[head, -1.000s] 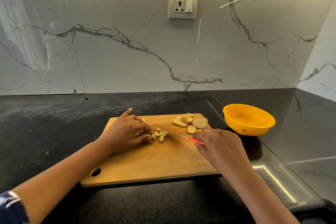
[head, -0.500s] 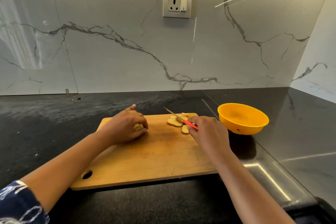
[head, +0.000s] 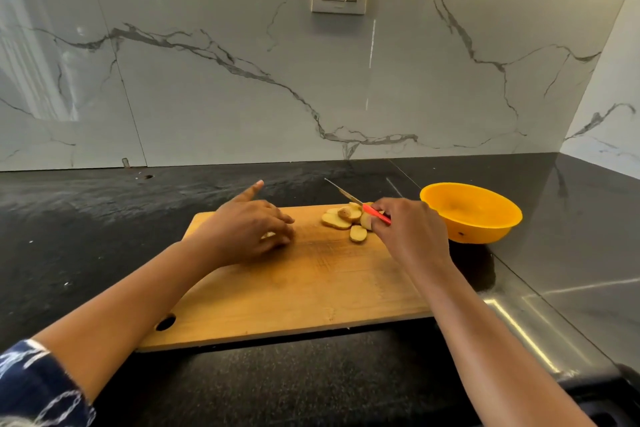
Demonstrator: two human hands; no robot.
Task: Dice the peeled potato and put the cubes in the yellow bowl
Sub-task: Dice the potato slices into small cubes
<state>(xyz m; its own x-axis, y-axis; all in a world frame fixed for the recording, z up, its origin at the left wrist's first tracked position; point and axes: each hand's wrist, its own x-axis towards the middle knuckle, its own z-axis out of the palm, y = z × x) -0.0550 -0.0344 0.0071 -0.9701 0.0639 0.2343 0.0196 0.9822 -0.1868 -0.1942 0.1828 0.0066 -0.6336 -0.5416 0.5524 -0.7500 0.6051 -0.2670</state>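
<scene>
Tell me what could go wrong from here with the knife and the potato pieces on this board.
1. The right hand grips the knife while its fingers work at the potato slices; handling both at once could nick a finger.
2. The left hand cups the potato cubes across the cutting board from the yellow bowl, which sits off it; cubes may drop on the counter in transfer.

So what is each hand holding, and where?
Right hand: knife, by its red handle. Left hand covers potato cubes on the cutting board; a grip cannot be told.
</scene>
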